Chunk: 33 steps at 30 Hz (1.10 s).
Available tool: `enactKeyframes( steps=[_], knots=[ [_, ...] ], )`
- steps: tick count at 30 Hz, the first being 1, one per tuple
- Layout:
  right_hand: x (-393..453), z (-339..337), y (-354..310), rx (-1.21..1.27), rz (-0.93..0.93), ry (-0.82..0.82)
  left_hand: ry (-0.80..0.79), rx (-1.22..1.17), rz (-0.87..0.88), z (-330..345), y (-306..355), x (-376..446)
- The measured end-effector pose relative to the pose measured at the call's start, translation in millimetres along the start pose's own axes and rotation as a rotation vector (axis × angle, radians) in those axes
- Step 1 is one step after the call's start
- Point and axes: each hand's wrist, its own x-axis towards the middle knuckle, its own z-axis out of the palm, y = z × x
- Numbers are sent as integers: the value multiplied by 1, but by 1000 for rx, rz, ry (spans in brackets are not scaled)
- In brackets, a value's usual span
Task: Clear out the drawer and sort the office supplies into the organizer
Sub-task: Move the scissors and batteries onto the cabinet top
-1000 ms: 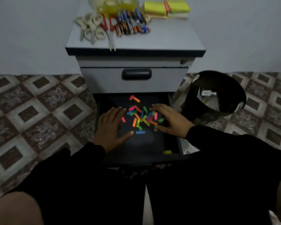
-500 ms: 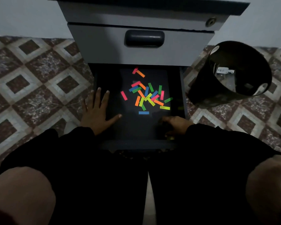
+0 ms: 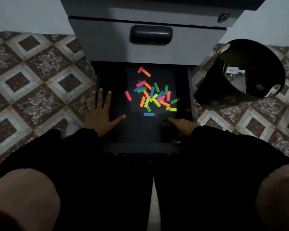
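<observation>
Brown-and-cream patterned floor tiles (image 3: 40,84) fill the left of the view, and the left hand (image 3: 98,112) has come out to the drawer's left wall, fingers straight and spread, thumb reaching over the dark drawer floor, holding nothing. A second ago that hand lay flat inside the drawer, beside the coloured strips. The bottom drawer (image 3: 189,90) of the grey cabinet (image 3: 107,39) stands pulled open below a closed drawer with a dark handle (image 3: 151,35). In its middle lies the loose heap of coloured paper strips (image 3: 154,97), pink, orange, green, blue and yellow, with two more strips apart at the back and a blue one just nearer the person.

The right hand (image 3: 182,125) has drawn back from that heap to the drawer's near right corner. Only its back and one finger show in the dark; whether it pinches anything I cannot tell. A small yellow-green thing (image 3: 177,141) lies by it in the corner. Further right a black bin (image 3: 205,90) stands on the floor, touching or nearly touching the cabinet's side.

With both hands off the pile, the strips remain ungathered; I judge the drawer is not yet cleared. No organizer shows in this view.
</observation>
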Motion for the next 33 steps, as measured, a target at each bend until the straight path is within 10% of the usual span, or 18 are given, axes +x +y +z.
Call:
enactKeyframes(
  steps=[23, 33],
  knots=[
    [24, 21, -26, 165, -45, 500, 36, 101, -5, 9, -1, 1],
    [37, 27, -21, 40, 68, 452, 70, 83, -3, 8, 1, -2]
  ],
)
